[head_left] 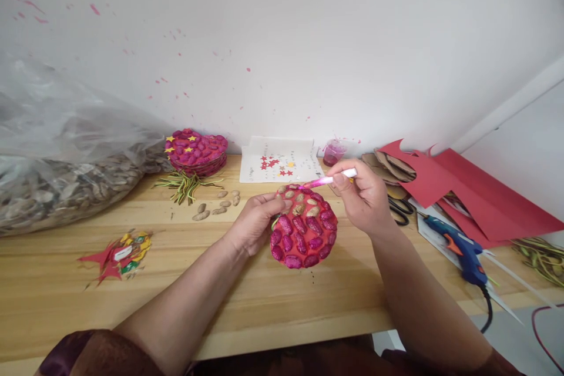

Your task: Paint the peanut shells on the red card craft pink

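And here's the red disc (304, 241), dead centre of the frame, magenta peanuts (314, 225) across its lower part; my left hand (254, 220) pinches its left edge; my right hand (363, 195), right of centre, grips the white brush (328, 180), pink end at the disc's top.

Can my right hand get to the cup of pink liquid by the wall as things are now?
Probably yes: the cup stands just beyond your right hand, and nothing seems to block the way. That hand holds the white brush, though, so grasping the cup could be awkward.

Craft corner; glue gun (462, 248), red paper (493, 194); wooden table (247, 317) (pink flecks (94, 9) on wall (282, 23))
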`<state>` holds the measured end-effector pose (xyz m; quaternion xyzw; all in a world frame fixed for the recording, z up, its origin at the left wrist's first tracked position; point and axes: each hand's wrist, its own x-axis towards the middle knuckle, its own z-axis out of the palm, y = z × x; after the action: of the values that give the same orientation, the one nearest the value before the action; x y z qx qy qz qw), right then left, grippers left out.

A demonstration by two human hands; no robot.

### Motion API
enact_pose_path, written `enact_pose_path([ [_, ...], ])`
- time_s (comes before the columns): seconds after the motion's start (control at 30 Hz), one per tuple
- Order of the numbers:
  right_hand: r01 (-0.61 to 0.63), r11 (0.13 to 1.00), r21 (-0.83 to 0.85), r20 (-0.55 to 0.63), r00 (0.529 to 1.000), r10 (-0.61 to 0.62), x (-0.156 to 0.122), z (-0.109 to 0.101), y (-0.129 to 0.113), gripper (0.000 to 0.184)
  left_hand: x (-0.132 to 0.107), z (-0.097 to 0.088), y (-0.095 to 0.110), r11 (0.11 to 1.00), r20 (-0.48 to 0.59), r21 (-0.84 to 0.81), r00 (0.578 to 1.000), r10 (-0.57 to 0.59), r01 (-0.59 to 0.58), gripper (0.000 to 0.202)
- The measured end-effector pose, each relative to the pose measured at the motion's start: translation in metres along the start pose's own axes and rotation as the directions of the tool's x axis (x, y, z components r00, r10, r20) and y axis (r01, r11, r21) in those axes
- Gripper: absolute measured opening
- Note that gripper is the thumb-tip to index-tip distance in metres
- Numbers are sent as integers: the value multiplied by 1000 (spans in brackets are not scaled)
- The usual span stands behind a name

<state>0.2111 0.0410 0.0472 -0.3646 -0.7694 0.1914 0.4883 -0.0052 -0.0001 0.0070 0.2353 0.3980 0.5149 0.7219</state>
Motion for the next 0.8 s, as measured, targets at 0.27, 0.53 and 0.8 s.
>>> enact_pose_path([
  [0.27, -19, 1000, 14, -34, 999, 19, -2, 2, 3, 23, -1, 1, 1, 1000, 2, 10, 1000, 4, -4, 22],
  [0.53, -8, 1000, 5, -53, 999, 8, 0, 3, 0, 23, 0, 1, 1, 1000, -5, 23, 1000, 15, -15, 24],
  [0.8, -22, 1000, 13, -47, 999, 23, -1, 3, 2, 21, -1, 3, 1, 1000, -14, 10, 1000, 8, -8, 24],
])
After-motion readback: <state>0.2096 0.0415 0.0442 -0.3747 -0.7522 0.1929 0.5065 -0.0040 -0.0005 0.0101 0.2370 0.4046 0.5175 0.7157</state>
